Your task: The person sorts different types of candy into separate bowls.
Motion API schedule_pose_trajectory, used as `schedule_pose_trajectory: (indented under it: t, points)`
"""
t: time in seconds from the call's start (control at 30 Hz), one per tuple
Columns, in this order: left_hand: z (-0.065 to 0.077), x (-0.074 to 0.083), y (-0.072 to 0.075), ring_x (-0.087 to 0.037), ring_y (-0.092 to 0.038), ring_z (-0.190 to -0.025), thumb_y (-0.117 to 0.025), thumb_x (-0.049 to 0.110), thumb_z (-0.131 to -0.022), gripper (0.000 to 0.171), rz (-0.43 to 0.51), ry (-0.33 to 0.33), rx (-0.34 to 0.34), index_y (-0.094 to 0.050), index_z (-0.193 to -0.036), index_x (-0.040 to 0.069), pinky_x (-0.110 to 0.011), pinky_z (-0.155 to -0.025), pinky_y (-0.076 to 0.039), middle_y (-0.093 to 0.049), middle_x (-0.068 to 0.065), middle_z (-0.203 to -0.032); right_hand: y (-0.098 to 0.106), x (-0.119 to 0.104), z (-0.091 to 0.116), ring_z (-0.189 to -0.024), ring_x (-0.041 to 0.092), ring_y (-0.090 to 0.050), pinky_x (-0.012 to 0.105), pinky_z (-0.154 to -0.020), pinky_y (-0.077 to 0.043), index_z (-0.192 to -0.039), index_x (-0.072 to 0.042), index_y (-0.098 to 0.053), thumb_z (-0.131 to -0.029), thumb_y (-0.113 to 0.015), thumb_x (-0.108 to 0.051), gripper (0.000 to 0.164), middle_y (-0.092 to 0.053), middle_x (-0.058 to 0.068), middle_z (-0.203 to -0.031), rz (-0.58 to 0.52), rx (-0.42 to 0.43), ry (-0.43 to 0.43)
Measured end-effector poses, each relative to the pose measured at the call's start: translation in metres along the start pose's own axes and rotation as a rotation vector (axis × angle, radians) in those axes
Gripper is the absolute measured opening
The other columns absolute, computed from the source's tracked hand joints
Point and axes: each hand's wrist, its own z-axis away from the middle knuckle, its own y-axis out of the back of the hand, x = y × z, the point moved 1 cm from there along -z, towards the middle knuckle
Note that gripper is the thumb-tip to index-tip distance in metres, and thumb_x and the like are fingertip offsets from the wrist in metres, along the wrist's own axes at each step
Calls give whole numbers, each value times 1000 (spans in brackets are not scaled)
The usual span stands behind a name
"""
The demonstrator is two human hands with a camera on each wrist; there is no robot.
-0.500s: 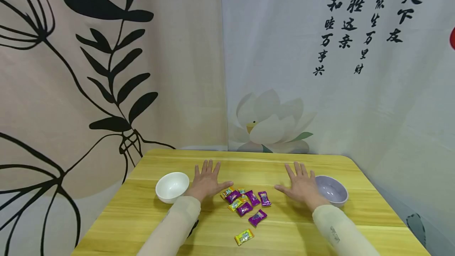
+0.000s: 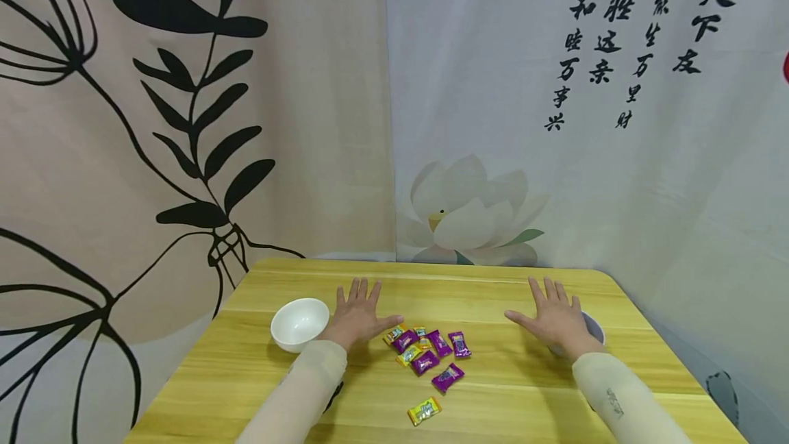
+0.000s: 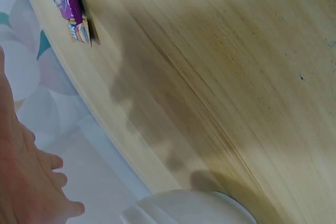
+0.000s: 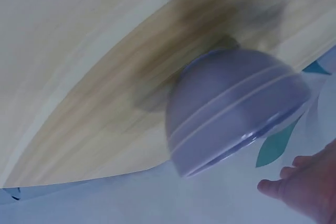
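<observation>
My left hand [image 2: 356,318], fingers spread and palm down, hovers over the table between a white bowl [image 2: 299,325] and a loose pile of wrapped candies [image 2: 425,362]. The candies have purple and yellow wrappers; a single yellow candy [image 2: 424,411] lies nearer to me. On the other side my right hand [image 2: 557,321] is spread out too, in front of a lavender bowl [image 2: 594,329], and hides most of it in the head view. In the right wrist view the lavender bowl [image 4: 236,108] shows its ridged outside, with the fingers apart from it. Both hands hold nothing.
Everything stands on a light wooden table [image 2: 493,403] with rounded far corners. Behind its far edge hangs a cloth backdrop [image 2: 327,122] printed with plants, a lotus and dark writing. A small dark thing [image 2: 335,395] shows beside the left sleeve.
My right hand has moved to the right, away from the candies, and now covers more of the lavender bowl. The left hand, candies and white bowl stay where they were.
</observation>
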Motion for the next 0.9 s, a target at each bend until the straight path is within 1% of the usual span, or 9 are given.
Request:
schedule_pose_trajectory:
  t: [0.1,0.17,0.33,0.57,0.67,0.77,0.9]
  points:
    - [-1,0,-1,-40,-6,-149,-41,83,-85,104,-6,-3,-5,-19,-160,14,-63,-115,2,-14,-22,-162,5,8,2,-139,59,-9,77,-104,-6,-156,2,-17,-86,-48,-78,111,-12,38,-154,-52,-11,-21]
    - [-2,0,-2,-40,-7,-149,-40,83,-85,104,-10,-3,-4,-19,-160,15,-63,-115,1,-15,-22,-162,8,13,4,-138,60,-9,77,-104,-6,-155,4,-16,-86,-50,-77,112,-11,40,-153,-79,-14,-31]
    - [-1,2,0,-39,-6,-149,-42,81,-86,101,-15,3,-14,-19,-160,15,-63,-115,-1,-15,-21,-162,13,26,9,-137,61,-9,78,-102,-9,-155,7,-12,-88,-51,-74,112,-11,43,-151,-117,-30,-49]
    - [0,5,1,-40,-9,-149,-44,80,-86,101,-20,-6,-1,-21,-159,14,-64,-115,-3,-18,-23,-161,13,44,17,-136,61,-13,76,-103,-14,-153,12,-8,-90,-54,-68,112,-13,44,-150,-175,-36,-53]
    - [-1,4,0,-40,-9,-149,-45,79,-87,100,-17,-11,-2,-22,-159,14,-65,-115,-2,-19,-23,-161,13,52,20,-135,61,-13,74,-103,-17,-151,15,-6,-91,-57,-64,112,-12,45,-150,-229,-40,-54]
    - [-2,3,-3,-40,-8,-149,-43,81,-86,102,-21,-6,-14,-19,-160,15,-64,-115,1,-17,-21,-161,13,62,23,-136,62,-12,74,-104,-17,-151,15,-2,-91,-59,-61,113,-10,45,-151,-296,-54,-74]
    - [-2,3,-3,-39,-7,-149,-40,84,-84,105,-21,-3,-25,-16,-160,16,-62,-115,3,-16,-21,-162,11,72,28,-136,63,-8,74,-105,-16,-150,15,4,-92,-62,-57,114,-4,45,-151,-388,-81,-105]
